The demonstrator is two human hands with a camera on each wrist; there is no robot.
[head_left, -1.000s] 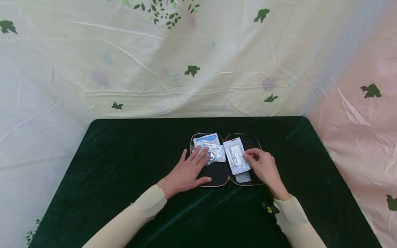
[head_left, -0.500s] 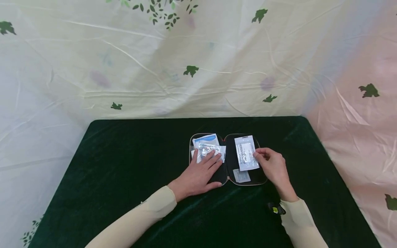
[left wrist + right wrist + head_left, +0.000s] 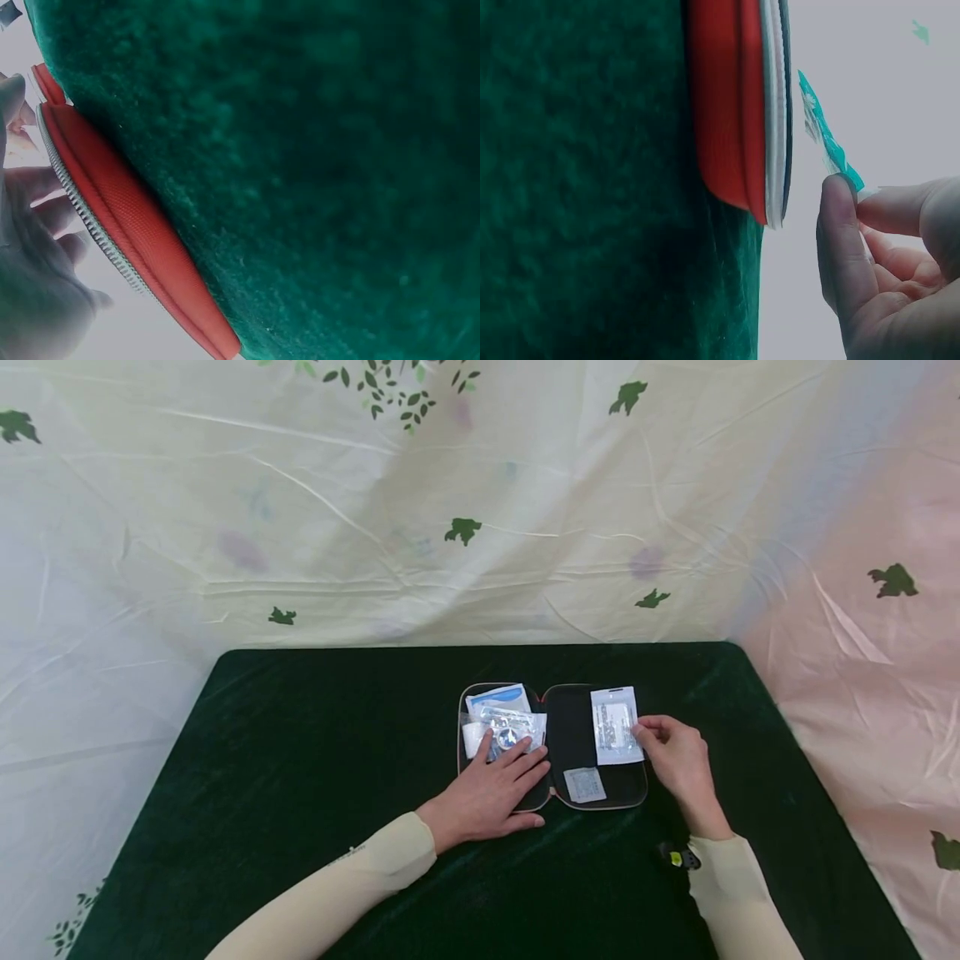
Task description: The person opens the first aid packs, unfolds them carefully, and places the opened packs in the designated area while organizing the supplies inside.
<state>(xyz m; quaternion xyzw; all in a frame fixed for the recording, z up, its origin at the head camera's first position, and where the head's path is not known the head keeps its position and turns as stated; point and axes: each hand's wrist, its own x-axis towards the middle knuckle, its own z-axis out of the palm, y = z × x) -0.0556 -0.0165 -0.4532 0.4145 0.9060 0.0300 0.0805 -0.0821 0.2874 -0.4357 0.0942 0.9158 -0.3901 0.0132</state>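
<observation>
A zippered case (image 3: 567, 735), black inside and red outside in both wrist views, lies spread out on the table. Between thumb and forefinger, my right hand (image 3: 678, 764) pinches the edge of a flat white printed packet (image 3: 617, 727) over the case's right half. The right wrist view shows this packet (image 3: 829, 139) edge-on, raised off the case. My left hand (image 3: 487, 793) lies across the left half with fingers spread, fingertips at a clear-wrapped packet (image 3: 517, 725). Behind that is a blue-and-white packet (image 3: 498, 697); a white roll-like item (image 3: 474, 737) sits to its left.
A small pale sachet (image 3: 585, 785) lies in the near part of the case's right half. Dark green velvety cloth (image 3: 315, 735) covers the table. A pale patterned curtain (image 3: 375, 527) hangs behind and at the sides.
My right hand has moved right with the white packet, uncovering the small sachet. My left hand has slid right and toward me, showing more of the items beneath it.
</observation>
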